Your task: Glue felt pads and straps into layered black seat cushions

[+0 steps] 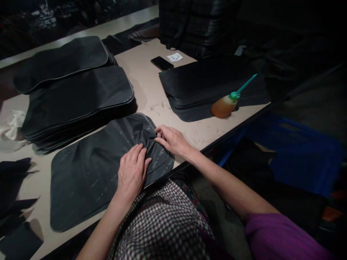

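Note:
A dark grey fabric panel point(89, 173) with rounded corners and faint pale print lies at the table's front edge. Its right end is bunched into creases. My left hand point(132, 169) rests on top of the panel, palm down with fingers stretched out. At the creased right end, my right hand point(172, 140) has its thumb and fingers curled together on the panel, pinching the fabric near its edge. The fingertips partly hide the pinched spot.
Behind the panel stand stacks of dark panels point(78, 90). Farther right are another stack point(187, 85), a glue bottle point(224, 106) with a green nozzle, a phone point(162, 63) and a paper slip point(175, 57). Dark scraps point(16, 216) lie left; a blue crate point(306, 155) sits lower right.

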`<state>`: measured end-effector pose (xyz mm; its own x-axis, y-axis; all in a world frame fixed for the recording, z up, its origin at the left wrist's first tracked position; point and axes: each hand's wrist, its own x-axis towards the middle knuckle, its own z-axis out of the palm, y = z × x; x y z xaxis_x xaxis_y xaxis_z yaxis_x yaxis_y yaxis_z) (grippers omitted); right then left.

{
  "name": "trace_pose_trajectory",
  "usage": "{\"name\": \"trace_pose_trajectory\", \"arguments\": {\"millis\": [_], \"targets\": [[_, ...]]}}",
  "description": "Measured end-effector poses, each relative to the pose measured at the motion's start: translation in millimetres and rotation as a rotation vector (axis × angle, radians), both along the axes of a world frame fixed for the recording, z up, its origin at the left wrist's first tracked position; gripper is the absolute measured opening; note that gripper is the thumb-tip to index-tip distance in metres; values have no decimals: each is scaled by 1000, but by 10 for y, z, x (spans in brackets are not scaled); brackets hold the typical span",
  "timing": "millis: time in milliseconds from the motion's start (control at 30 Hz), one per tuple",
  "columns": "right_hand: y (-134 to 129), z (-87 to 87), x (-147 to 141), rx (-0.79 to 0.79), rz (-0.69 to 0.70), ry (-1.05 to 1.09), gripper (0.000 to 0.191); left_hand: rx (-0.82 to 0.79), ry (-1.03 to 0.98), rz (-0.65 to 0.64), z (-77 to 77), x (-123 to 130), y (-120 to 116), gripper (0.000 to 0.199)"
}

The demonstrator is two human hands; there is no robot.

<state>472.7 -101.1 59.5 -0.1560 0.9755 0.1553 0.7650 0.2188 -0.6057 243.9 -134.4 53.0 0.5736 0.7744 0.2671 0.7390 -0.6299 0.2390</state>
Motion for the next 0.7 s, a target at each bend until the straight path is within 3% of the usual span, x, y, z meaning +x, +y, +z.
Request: {"name": "trace_pose_trajectory", "arguments": {"millis": [700], "targets": [[64,18,26,-37,-24,26,19,-5,43,5,30,47,16,44]]}}
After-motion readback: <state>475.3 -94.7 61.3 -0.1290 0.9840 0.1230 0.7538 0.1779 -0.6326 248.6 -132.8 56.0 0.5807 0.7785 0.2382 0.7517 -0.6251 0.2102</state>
